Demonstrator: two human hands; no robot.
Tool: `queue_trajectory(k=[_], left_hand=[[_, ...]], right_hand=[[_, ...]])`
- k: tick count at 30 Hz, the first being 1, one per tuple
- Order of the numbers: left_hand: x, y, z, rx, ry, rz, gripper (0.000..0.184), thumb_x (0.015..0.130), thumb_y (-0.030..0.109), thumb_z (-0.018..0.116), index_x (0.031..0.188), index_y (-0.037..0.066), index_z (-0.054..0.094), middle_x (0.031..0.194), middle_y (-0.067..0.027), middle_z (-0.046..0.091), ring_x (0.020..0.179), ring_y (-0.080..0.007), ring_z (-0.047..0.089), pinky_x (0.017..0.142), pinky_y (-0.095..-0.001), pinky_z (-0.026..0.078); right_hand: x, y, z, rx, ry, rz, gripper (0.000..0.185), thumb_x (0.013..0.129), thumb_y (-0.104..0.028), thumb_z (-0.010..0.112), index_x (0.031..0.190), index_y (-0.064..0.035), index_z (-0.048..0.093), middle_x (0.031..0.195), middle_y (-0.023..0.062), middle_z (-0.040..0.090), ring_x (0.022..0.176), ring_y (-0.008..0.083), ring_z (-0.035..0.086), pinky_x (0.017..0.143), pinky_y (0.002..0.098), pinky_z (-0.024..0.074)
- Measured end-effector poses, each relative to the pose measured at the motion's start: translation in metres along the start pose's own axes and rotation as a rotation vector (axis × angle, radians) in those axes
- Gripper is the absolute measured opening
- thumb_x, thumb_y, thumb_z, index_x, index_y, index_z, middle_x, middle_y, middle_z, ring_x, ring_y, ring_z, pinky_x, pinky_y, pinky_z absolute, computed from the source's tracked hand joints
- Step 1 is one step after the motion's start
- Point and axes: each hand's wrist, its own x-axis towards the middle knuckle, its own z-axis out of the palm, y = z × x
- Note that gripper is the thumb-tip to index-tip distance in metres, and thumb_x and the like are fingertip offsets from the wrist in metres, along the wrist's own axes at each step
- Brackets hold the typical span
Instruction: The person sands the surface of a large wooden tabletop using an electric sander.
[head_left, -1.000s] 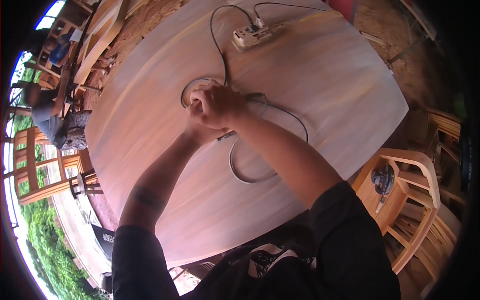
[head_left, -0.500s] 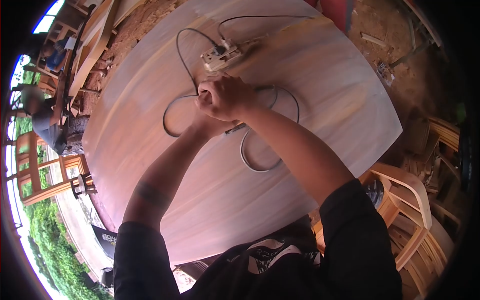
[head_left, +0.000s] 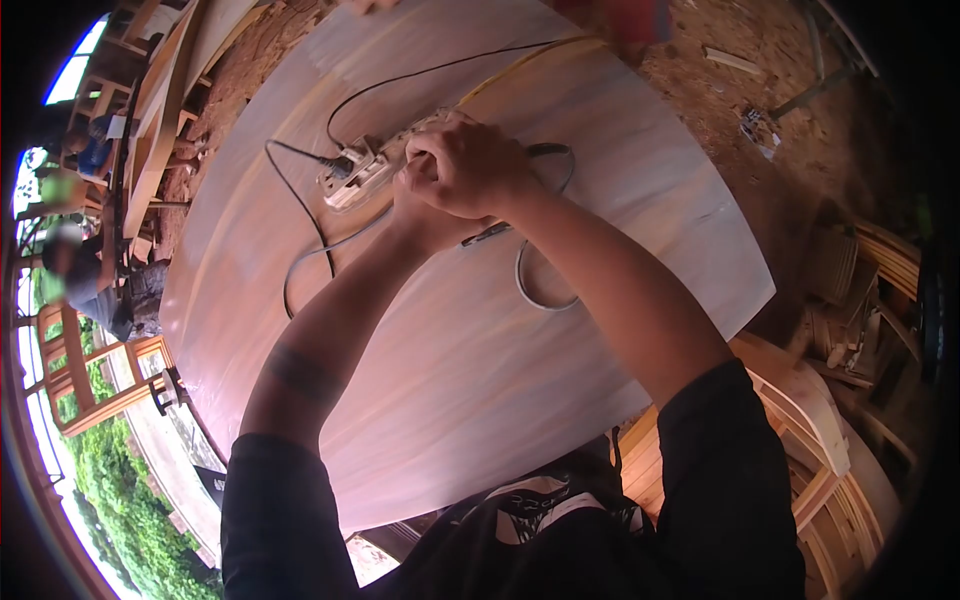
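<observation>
My right hand is closed in a fist, pressed over my left hand, above the wooden tabletop. The fingers of my left hand are curled and partly covered. Whatever lies inside the two hands is hidden. Just below them, part of a dark, narrow object shows, its kind unclear. A pale power strip lies beside my hands on the left, with a black plug in it. Thin cable loops over the wood around my hands.
At the far table edge, part of another person's hand shows. People are at the left, near timber frames. A curved wooden chair part stands close to my right arm. Wood scraps lie on the ground.
The power strip and its cables now appear further left and lower, closer beside my hands. My hands stay clasped. Another person's hand has come into view at the far edge.
</observation>
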Motion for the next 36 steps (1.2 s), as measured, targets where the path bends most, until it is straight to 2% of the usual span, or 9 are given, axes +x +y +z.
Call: queue_trajectory(k=[4,12,21,24,25,28,31,34,36], left_hand=[[0.036,0.012,0.023,0.001,-0.022,-0.007,0.043,0.063,0.033,0.087,0.096,0.014,0.067,0.091,-0.0036,0.07,0.086,-0.0247,0.068,0.073,-0.0382,0.054],[0.11,0.036,0.075,0.103,0.006,0.117,0.042,0.064,0.041,0.084,0.094,0.017,0.066,0.09,-0.0023,0.07,0.087,-0.0233,0.067,0.075,-0.0375,0.054],[0.182,0.051,0.138,0.229,0.014,0.176,0.028,0.068,0.029,0.07,0.091,0.015,0.065,0.088,-0.0056,0.069,0.086,-0.0271,0.067,0.07,-0.041,0.055],[0.205,0.058,0.149,0.27,-0.052,0.14,0.041,0.064,0.037,0.081,0.098,0.018,0.069,0.092,-0.0031,0.071,0.088,-0.0243,0.068,0.075,-0.0386,0.054],[0.211,0.061,0.151,0.263,-0.074,0.13,0.038,0.065,0.034,0.077,0.098,0.016,0.068,0.092,-0.004,0.07,0.087,-0.0255,0.068,0.074,-0.0399,0.055],[0.227,0.072,0.154,0.251,-0.119,0.096,0.033,0.069,0.029,0.07,0.098,0.015,0.065,0.091,-0.0058,0.069,0.086,-0.028,0.068,0.072,-0.0422,0.056],[0.237,0.08,0.165,0.252,-0.079,0.078,0.033,0.069,0.03,0.071,0.098,0.015,0.067,0.092,-0.006,0.069,0.087,-0.0279,0.067,0.074,-0.0419,0.056],[0.243,0.076,0.173,0.253,-0.009,0.118,0.034,0.068,0.033,0.074,0.097,0.016,0.068,0.092,-0.0057,0.069,0.088,-0.0273,0.068,0.075,-0.0408,0.055],[0.241,0.072,0.17,0.296,-0.064,0.111,0.04,0.064,0.037,0.081,0.096,0.017,0.069,0.088,-0.0041,0.07,0.085,-0.0261,0.069,0.073,-0.0393,0.055]], right_hand=[[0.002,0.034,-0.026,-0.025,0.022,0.085,0.028,0.085,-0.037,0.059,0.09,-0.0116,0.069,0.091,0.01,0.071,0.096,0.0309,0.067,0.083,0.0447,0.0555],[0.012,0.105,-0.081,0.003,0.093,0.029,0.03,0.085,-0.037,0.06,0.094,-0.0103,0.07,0.087,0.0104,0.072,0.086,0.0299,0.07,0.079,0.0424,0.0546],[0.019,0.173,-0.142,-0.038,0.076,0.064,0.034,0.086,-0.036,0.057,0.098,-0.0074,0.071,0.095,0.0107,0.073,0.09,0.0264,0.069,0.081,0.0356,0.0513],[0.025,0.194,-0.156,0.027,0.083,0.008,0.037,0.086,-0.036,0.056,0.101,-0.0057,0.071,0.097,0.0117,0.073,0.094,0.0257,0.068,0.085,0.0346,0.05],[0.025,0.199,-0.16,0.061,0.095,-0.027,0.038,0.087,-0.036,0.055,0.102,-0.0051,0.071,0.097,0.0121,0.073,0.096,0.0255,0.068,0.086,0.0345,0.0496],[0.023,0.194,-0.189,0.081,0.061,0.05,0.041,0.087,-0.039,0.054,0.097,-0.003,0.072,0.101,0.019,0.072,0.101,0.0356,0.067,0.088,0.0412,0.0506],[0.032,0.224,-0.189,0.103,0.115,-0.016,0.039,0.085,-0.038,0.059,0.095,-0.0026,0.072,0.095,0.0186,0.072,0.095,0.0346,0.069,0.083,0.037,0.0506],[0.032,0.231,-0.195,0.021,0.118,-0.028,0.04,0.086,-0.04,0.057,0.097,-0.0051,0.073,0.097,0.0191,0.072,0.096,0.0366,0.068,0.084,0.0411,0.0519],[0.032,0.235,-0.184,0.052,0.123,-0.039,0.04,0.087,-0.038,0.056,0.102,-0.004,0.071,0.098,0.0149,0.073,0.096,0.0299,0.068,0.087,0.0373,0.0503]])
